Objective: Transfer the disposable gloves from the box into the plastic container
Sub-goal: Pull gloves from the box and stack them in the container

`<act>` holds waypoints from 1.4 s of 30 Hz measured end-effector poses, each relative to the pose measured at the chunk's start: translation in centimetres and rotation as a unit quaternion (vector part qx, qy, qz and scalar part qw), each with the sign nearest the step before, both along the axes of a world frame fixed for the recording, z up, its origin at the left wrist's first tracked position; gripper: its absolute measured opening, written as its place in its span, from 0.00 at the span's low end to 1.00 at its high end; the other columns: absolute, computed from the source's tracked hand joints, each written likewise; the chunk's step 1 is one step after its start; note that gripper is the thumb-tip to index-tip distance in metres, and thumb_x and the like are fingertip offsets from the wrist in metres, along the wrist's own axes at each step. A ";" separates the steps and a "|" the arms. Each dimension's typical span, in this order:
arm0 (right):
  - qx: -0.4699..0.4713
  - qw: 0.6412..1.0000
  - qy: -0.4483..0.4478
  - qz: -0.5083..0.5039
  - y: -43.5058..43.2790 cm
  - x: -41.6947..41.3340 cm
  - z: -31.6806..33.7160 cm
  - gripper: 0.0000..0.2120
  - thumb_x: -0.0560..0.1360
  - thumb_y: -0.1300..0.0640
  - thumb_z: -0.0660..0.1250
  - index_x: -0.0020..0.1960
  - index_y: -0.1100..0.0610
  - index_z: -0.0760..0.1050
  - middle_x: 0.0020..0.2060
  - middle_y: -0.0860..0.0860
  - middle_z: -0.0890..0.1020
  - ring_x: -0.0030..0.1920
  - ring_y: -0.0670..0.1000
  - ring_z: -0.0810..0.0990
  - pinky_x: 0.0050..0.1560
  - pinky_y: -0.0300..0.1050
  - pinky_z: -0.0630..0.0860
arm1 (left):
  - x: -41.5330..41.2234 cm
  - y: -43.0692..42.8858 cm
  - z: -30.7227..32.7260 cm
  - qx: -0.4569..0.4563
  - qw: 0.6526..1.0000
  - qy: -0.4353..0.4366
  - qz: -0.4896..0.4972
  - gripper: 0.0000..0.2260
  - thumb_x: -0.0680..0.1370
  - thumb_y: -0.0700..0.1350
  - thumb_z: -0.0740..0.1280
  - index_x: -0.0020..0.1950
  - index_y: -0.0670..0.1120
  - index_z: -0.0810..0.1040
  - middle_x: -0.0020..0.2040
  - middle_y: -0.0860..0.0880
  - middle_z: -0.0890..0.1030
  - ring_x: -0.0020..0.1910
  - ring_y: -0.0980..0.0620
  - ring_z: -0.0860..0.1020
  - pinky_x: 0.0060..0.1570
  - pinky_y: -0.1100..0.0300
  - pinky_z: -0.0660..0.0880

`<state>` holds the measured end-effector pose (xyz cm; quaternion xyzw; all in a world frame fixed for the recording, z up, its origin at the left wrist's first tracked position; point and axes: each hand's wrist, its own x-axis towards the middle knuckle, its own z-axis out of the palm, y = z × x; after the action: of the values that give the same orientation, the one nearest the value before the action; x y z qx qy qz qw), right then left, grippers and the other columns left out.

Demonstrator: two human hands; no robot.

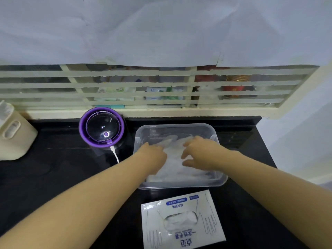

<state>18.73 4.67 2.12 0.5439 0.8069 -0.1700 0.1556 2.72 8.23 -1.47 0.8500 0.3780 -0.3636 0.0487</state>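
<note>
From the head view, the gloves (pixel 179 169) lie as a loose, cloudy heap inside the plastic container (pixel 172 125). It stands right of centre on the black tabletop (pixel 62 168), just beyond the box (pixel 183 238). More film shows through the box's oval opening.

Your right grip (pixel 199 151) sits on the heap with fingers bent and thumb opposed, apparently gathering film between them, though the picture is blurred here. Your left grip (pixel 156 157) is down on the heap's left side with its fingers hidden, so I cannot tell whether it pinches or only presses.

Expect the gloves to be almost weightless, limp and slippery. They will likely cling together and puff back up once released. Take a bunch by its middle, not by one edge, and press it flat to settle it. The container looks light enough to skid, so steady its wall.

The tabletop is dark and glossy. On its left stand a purple-ringed device (pixel 101 129) with a white cable (pixel 115 153), and a cream appliance (pixel 12 132). A barred window (pixel 161 85) runs along the far side.
</note>
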 end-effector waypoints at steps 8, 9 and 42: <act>0.051 0.973 0.195 0.109 -9.1 -0.8 1.3 0.10 0.79 0.53 0.61 0.54 0.51 0.80 0.50 0.46 0.80 0.47 0.46 0.76 0.52 0.42 0.73 | -4.1 -8.8 5.3 0.032 0.901 -0.432 0.021 0.10 0.80 0.43 0.63 0.60 0.49 0.78 0.55 0.55 0.78 0.49 0.54 0.78 0.47 0.58 0.74; 0.024 0.979 0.166 0.116 -10.1 -0.8 0.1 0.11 0.79 0.52 0.61 0.57 0.50 0.79 0.53 0.46 0.79 0.50 0.47 0.76 0.54 0.44 0.74 | -4.7 -9.8 5.0 0.024 0.901 -0.432 0.011 0.10 0.80 0.44 0.63 0.59 0.50 0.79 0.54 0.54 0.78 0.47 0.53 0.78 0.46 0.57 0.75; 0.112 0.970 0.213 0.030 -14.9 -3.1 -7.5 0.09 0.77 0.52 0.65 0.49 0.53 0.82 0.48 0.47 0.82 0.46 0.49 0.75 0.48 0.46 0.77 | -6.0 -14.4 -4.6 -0.082 0.975 -0.206 0.015 0.52 0.67 0.66 0.71 0.78 0.57 0.40 0.79 0.51 0.41 0.77 0.46 0.48 0.75 0.47 0.49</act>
<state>15.64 -10.24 -5.35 0.4844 0.8515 -0.1854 -0.0772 -3.31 -6.21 -6.12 0.8940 0.3414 -0.2094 0.2010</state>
